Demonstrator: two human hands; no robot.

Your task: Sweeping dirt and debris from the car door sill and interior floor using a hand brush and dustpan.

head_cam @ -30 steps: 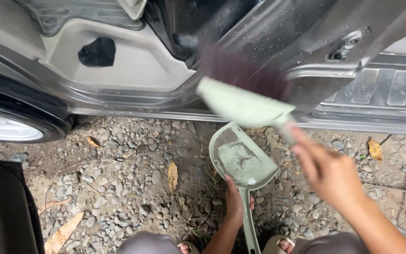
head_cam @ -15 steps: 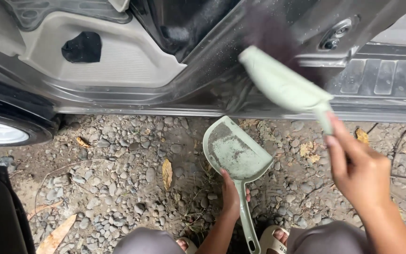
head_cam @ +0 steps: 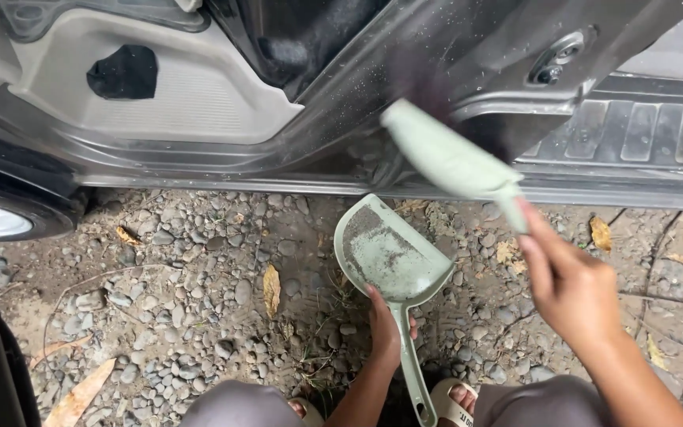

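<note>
Right hand (head_cam: 575,289) closed on pale green brush (head_cam: 444,158) at 1 o'clock, bristles on car sill (head_cam: 626,186); left hand (head_cam: 385,324) clasps dustpan (head_cam: 389,257) on gravel (head_cam: 191,292) at 6; pan sits low, so swept grit may miss it.

A single head-worn camera looks steeply down, close over the crouching person's own knees, onto the grey gravel ground (head_cam: 183,292) and faces the dusty grey car door sill (head_cam: 278,170) along the frame's top edge.
</note>
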